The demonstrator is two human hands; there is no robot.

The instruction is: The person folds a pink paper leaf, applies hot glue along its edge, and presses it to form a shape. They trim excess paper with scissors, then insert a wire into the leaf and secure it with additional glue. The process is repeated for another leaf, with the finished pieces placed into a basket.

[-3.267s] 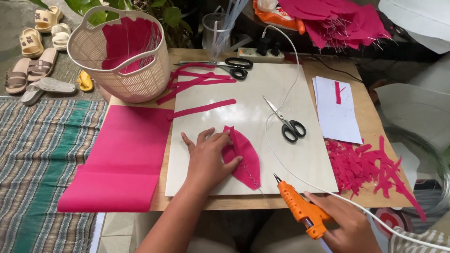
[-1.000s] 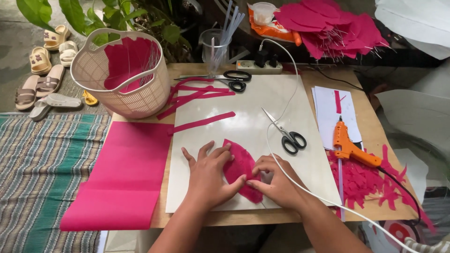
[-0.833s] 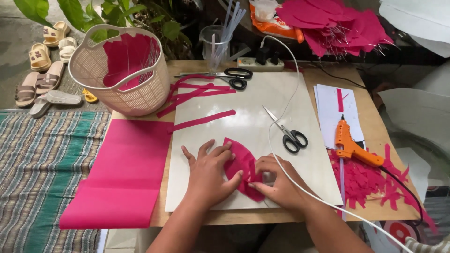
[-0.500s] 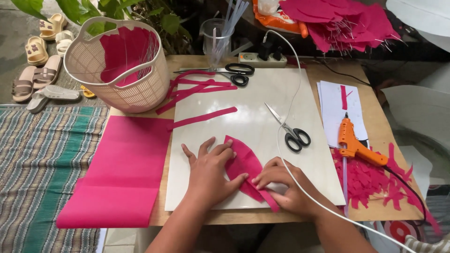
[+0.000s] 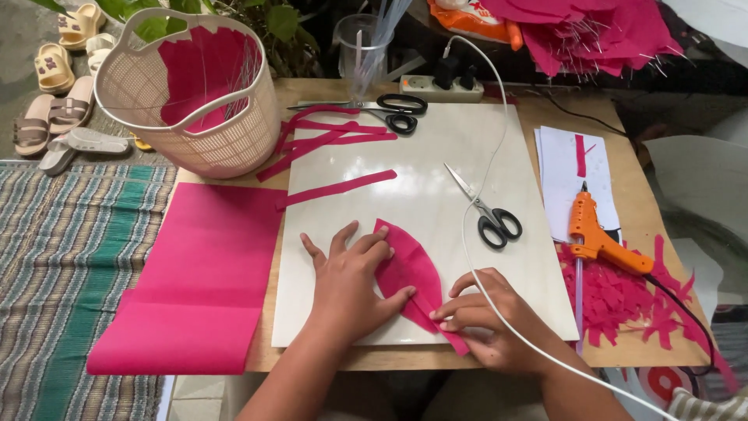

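The left hand (image 5: 352, 281) lies flat, fingers spread, pressing the pink petal-shaped paper piece (image 5: 411, 273) onto the near part of the white board (image 5: 436, 156). Just right of it, the right hand (image 5: 487, 320) pinches the piece's near tip between thumb and fingertips. Farther right rest 1 pair of black-handled scissors (image 5: 491, 214) and the orange glue gun (image 5: 600, 240) (its white cable crosses the right wrist). A pink sheet (image 5: 195, 273) lies left.
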